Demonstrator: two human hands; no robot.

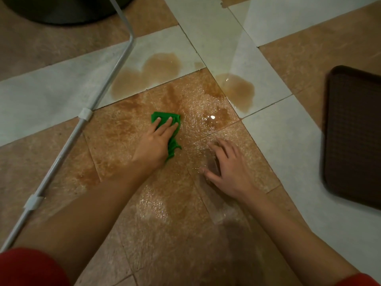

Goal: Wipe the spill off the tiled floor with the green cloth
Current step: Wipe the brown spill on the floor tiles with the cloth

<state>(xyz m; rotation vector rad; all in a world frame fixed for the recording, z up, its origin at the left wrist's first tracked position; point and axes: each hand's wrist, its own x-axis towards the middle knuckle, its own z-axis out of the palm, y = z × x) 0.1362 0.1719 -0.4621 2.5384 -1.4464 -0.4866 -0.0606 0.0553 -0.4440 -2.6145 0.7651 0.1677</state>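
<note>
1. The tiled floor (pixel 288 141) fills the view. It is laid with rough, pebbled tan tiles set against smooth, pale grey-white ones, with thin dark grout lines between them.
2. The spill (pixel 160 67) is a thin light-brown liquid. It stands in rounded, lobed puddles on two pale tiles and spreads as a glossy, streaky film over the tan tile between them, with a bright glint on the wet patch.
3. A dark brown tray (pixel 354 137) lies on the floor at the right edge, well apart from the spill. It is rectangular with rounded corners, a raised rim and a fine grid texture.
4. A white tube (pixel 115 69), smooth and bent at one corner, runs diagonally along the left. It carries two white clips.
5. A dark round object (pixel 61 9) sits at the top left, cut off by the frame.
6. Red sleeves (pixel 26 267) show at the bottom corners.
7. The right hand (pixel 228 172) has its fingers spread and slightly arched, with the fingertips on the wet tan tile. It holds nothing.
8. The left hand (pixel 158 139) lies flat with straight fingers, pressing down on the cloth.
9. The green cloth (pixel 165 115) is crumpled and folded. It sits under the left hand on the wet tan tile, just below the largest puddle.
</note>
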